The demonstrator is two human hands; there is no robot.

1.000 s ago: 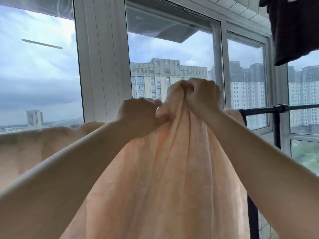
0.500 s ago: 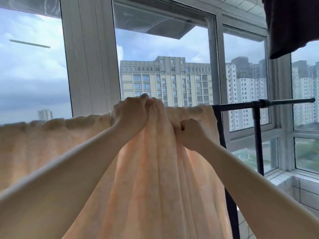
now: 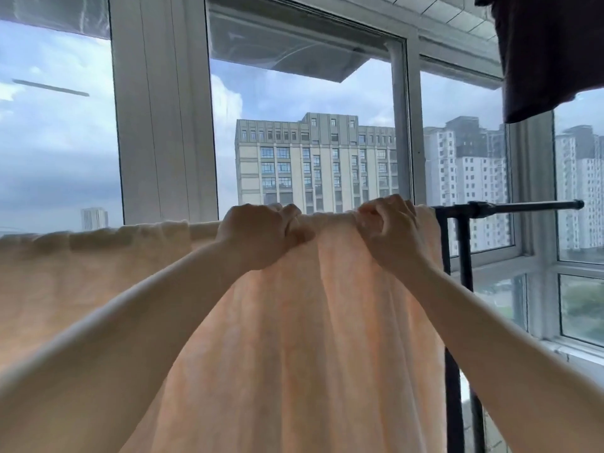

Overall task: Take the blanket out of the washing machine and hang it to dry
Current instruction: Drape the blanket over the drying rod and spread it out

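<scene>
The pale peach fleece blanket (image 3: 304,338) drapes over the black metal drying rail (image 3: 510,206), filling the view from nine to six o'clock. The left hand (image 3: 258,237) clenches a bunched fold at its top edge; the right hand (image 3: 390,228), fingers curled, grips the edge just beside it.

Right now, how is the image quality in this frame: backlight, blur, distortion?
Head view: strong backlight from the windows, so the blanket glows peach and both forearms look washed out; left hand and right hand are slightly soft; wide-angle bending shows in the window frames; the dark garment is nearly featureless; the rail stays crisp.
</scene>
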